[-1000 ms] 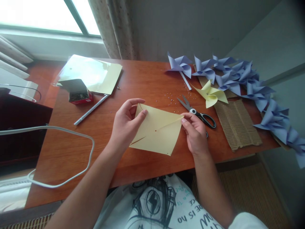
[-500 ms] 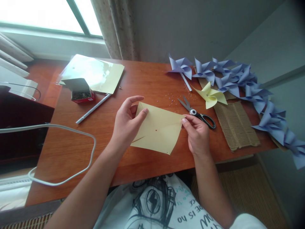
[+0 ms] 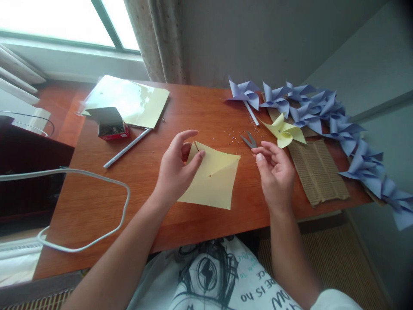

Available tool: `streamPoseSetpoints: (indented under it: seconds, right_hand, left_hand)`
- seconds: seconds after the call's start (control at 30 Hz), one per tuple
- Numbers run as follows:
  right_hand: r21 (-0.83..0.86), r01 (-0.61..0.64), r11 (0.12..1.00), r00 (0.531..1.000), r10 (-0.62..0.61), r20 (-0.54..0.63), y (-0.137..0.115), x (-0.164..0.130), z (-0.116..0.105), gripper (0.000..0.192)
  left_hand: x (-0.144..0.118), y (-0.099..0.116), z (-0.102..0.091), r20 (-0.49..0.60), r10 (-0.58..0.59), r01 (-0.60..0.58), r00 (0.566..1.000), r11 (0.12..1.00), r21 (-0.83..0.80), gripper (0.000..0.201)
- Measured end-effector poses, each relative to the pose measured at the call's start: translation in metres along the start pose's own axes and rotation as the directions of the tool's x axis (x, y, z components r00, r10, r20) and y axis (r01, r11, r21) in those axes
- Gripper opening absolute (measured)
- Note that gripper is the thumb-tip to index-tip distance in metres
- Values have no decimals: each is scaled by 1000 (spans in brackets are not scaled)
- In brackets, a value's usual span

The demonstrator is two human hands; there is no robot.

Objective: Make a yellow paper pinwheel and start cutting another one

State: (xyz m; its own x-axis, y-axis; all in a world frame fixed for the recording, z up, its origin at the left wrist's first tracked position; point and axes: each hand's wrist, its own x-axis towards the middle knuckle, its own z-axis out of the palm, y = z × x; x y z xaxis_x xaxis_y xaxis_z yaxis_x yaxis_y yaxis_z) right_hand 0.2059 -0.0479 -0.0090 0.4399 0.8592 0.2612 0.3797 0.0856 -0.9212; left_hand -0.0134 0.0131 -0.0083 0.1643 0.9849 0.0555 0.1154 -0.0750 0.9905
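A wooden table (image 3: 200, 112) carries everything. Along its far right edge runs a row of purple pinwheels (image 3: 325, 116), with a corrugated cardboard piece (image 3: 318, 170) nearer and a yellow pinwheel (image 3: 284, 131) beside it. Far left lie a plastic sleeve of yellow paper (image 3: 129, 101), a silver stick (image 3: 127, 147) and a small open box (image 3: 109, 125) of dark bits. At centre, the left hand (image 3: 176, 172) pinches the yellow paper square (image 3: 213, 181) by its far corner. The right hand (image 3: 274, 170) hovers just right, fingers loosely apart, covering the scissors (image 3: 248, 140).
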Motion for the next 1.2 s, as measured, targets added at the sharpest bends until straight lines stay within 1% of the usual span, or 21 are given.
streamPoseSetpoints:
  seconds: [0.03, 0.1, 0.17, 0.23, 0.3, 0.33, 0.37, 0.43, 0.5, 0.6, 0.67, 0.7, 0.77, 0.9, 0.97, 1.1, 1.2]
  right_hand:
    - [-46, 37, 998, 999, -36, 35, -7, 1, 2, 24]
    - [-112, 117, 987, 979, -96, 178, -20, 3, 10, 19]
    - [-108, 194, 975, 938, -152, 311, -29, 5, 21, 21]
    - [-96, 234, 967, 889, -173, 424, -34, 9, 32, 25]
    - [-107, 255, 961, 855, -173, 489, -34, 13, 41, 22]
    - [-114, 257, 960, 847, -167, 504, -33, 14, 44, 19]
    - [-120, 253, 960, 845, -159, 511, -32, 15, 46, 16]
    - [-118, 216, 969, 857, -130, 499, -29, 16, 49, 12]
    - [-93, 141, 986, 879, -81, 469, -25, 15, 49, 11]
    - [30, -22, 999, 908, 8, 419, -19, 12, 50, 11]
    - [137, -108, 985, 919, 46, 392, -14, 9, 52, 11]
    - [177, -134, 975, 924, 58, 378, -13, 7, 53, 12]
    - [225, -161, 961, 934, 75, 349, -12, 5, 55, 12]
    - [262, -163, 951, 943, 73, 324, -14, 0, 57, 10]
    - [271, -152, 950, 945, 59, 321, -15, -2, 58, 9]
    - [277, -135, 951, 951, 46, 306, -13, -4, 59, 10]
    - [277, -129, 952, 957, 46, 286, -11, -5, 60, 10]
  left_hand:
    - [-1, 0, 0, 11, 22, -22, 1000, 999, 40, 45]
    - [-1, -1, 1, 54, 58, -64, 997, 991, 118, 47]
    - [-1, -1, 1, 121, 74, -98, 990, 974, 202, 50]
    - [-1, -3, 0, 178, 76, -123, 981, 956, 266, 51]
    - [0, -5, -1, 203, 75, -134, 976, 946, 296, 49]
    - [0, -6, -1, 206, 76, -137, 976, 944, 300, 49]
    - [0, -6, -2, 203, 80, -139, 976, 944, 301, 49]
    - [0, -6, -3, 167, 98, -145, 981, 943, 298, 50]
    - [0, -3, -4, 86, 137, -156, 987, 945, 288, 47]
    - [-1, 2, -3, -79, 204, -179, 976, 952, 249, 30]
    - [-2, 5, -2, -130, 213, -185, 968, 962, 199, 19]
    - [-3, 5, -1, -125, 208, -184, 970, 967, 178, 16]
    - [-4, 5, 2, -76, 208, -191, 975, 965, 179, 14]
    - [-7, 3, 6, -30, 290, -265, 957, 908, 323, 14]
    - [-8, 3, 7, -21, 304, -277, 952, 891, 360, 13]
    - [-9, 3, 9, 2, 269, -252, 963, 899, 357, 15]
    - [-10, 2, 11, 8, 216, -209, 976, 935, 288, 17]
